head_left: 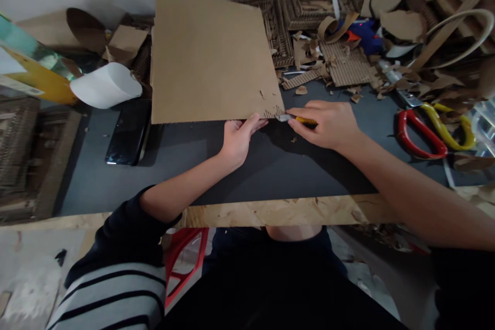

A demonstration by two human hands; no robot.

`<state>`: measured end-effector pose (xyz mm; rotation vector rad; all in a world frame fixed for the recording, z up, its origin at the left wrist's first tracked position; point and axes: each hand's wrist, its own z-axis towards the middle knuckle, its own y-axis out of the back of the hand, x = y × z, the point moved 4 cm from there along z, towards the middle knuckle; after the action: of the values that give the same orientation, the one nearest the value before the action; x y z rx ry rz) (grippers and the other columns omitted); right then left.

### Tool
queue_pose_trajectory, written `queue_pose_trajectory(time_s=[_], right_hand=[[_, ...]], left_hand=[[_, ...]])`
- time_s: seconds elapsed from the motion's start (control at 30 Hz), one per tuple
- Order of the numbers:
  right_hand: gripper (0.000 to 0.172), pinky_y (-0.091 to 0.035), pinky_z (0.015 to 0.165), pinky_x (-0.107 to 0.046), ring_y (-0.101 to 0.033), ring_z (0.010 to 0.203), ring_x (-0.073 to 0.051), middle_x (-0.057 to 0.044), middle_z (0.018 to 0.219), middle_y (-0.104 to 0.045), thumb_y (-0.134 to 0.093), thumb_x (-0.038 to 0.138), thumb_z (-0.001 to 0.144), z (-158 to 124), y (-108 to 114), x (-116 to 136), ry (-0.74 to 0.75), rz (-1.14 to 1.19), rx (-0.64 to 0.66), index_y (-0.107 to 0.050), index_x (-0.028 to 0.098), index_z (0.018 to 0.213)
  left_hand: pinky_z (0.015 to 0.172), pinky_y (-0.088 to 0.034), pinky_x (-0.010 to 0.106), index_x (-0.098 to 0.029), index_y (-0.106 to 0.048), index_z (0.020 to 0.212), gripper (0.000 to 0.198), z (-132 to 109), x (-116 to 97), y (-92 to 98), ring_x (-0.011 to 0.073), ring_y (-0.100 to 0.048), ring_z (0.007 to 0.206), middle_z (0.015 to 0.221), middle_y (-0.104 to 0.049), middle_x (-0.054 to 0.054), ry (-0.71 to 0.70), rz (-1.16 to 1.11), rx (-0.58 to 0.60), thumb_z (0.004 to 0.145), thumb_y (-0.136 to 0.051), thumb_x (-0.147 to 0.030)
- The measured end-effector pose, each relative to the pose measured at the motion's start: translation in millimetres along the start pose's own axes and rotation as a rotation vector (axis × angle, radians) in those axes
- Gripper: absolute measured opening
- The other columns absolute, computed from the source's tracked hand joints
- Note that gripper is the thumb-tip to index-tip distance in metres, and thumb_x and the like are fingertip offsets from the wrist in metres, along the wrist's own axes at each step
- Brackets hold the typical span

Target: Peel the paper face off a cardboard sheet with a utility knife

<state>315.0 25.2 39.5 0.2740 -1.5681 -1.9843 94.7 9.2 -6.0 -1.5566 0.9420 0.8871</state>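
Observation:
A large flat cardboard sheet (211, 56) lies over the dark mat, its near right corner torn so that the corrugation shows. My left hand (237, 142) grips the sheet's near edge, thumb on top and the other fingers partly hidden below. In my right hand (328, 124) is a yellow utility knife (307, 121), closed between thumb and fingers. Its metal end touches the torn corner. Small cardboard crumbs lie on the mat just below that corner.
A black phone (128, 132) and a white roll (106, 85) sit left of the sheet. Red-and-yellow-handled scissors (421, 134) lie at right. Cardboard scraps (346, 64) and corrugated frames (319, 2) fill the back. A wooden edge (270, 213) borders the table front.

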Motion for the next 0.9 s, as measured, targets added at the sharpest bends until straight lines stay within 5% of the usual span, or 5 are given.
queue_pose_trajectory(time_s=[0.33, 0.7, 0.9], right_hand=[[0.050, -0.032, 0.061, -0.033, -0.071, 0.079, -0.022, -0.008, 0.100, -0.083, -0.048, 0.056, 0.113, -3, -4, 13, -0.038, -0.087, -0.055, -0.085, 0.029, 0.134], [0.046, -0.050, 0.072, -0.035, -0.074, 0.090, -0.025, -0.010, 0.106, -0.081, -0.056, 0.054, 0.114, -7, -14, 22, -0.106, 0.080, -0.123, -0.082, 0.029, 0.142], [0.058, -0.056, 0.083, -0.045, -0.073, 0.096, -0.032, -0.016, 0.115, -0.078, -0.048, 0.056, 0.115, 1, -2, 1, -0.213, 0.053, -0.218, -0.065, 0.027, 0.163]], left_hand=[[0.116, -0.064, 0.053, -0.017, -0.080, 0.093, 0.024, 1, 1, 2.7, 0.0322, -0.087, 0.109, 0.105, -0.089, 0.011, -0.037, -0.040, 0.001, 0.083, -0.096, -0.033], [0.122, -0.061, 0.054, -0.020, -0.079, 0.089, 0.028, -1, -1, 2.0, 0.0337, -0.084, 0.120, 0.107, -0.089, 0.010, -0.054, -0.058, -0.030, 0.082, -0.098, -0.039], [0.120, -0.061, 0.054, -0.020, -0.078, 0.089, 0.031, -4, 1, 2.2, 0.0314, -0.086, 0.111, 0.100, -0.088, 0.008, -0.092, -0.034, -0.052, 0.081, -0.099, -0.042]])
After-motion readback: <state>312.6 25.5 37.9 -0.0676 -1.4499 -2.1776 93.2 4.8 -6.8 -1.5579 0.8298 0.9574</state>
